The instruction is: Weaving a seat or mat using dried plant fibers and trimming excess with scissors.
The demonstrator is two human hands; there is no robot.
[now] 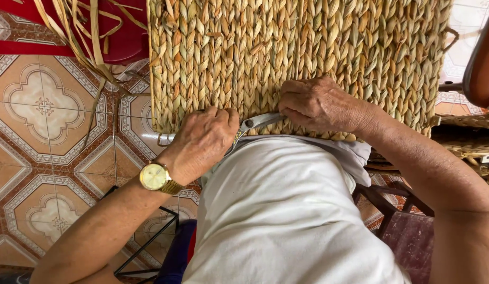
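Head view, looking down over the person's white shirt (pixel 286 210); a large woven straw panel (pixel 307 52) of braided, tan plaits fills the upper middle of the frame, its near edge against the person's front.

Left hand (pixel 202 139): fingers curled tight around the handles of a pair of metal scissors (pixel 255 123); a gold wristwatch (pixel 157 178) sits on that wrist; the scissor blades run rightward along the panel's near edge and pass under the right hand; whether the blades are apart or together cannot be told, as the tips are hidden.

Right hand (pixel 318 105): knuckles up, fingers bent and pressed on the panel's near edge, touching the weave just above the scissors; what the fingertips pinch, if anything, is hidden.

The two hands lie near each other, joined only by the scissors between them.

Surroundings: patterned floor tiles (pixel 50 115) in brown, cream and white at left; loose straw strands (pixel 92 37) lie at upper left over a red surface (pixel 123 44); a dark wooden stool (pixel 407 231) shows at lower right; more woven straw work (pixel 470 142) sits at the right edge.
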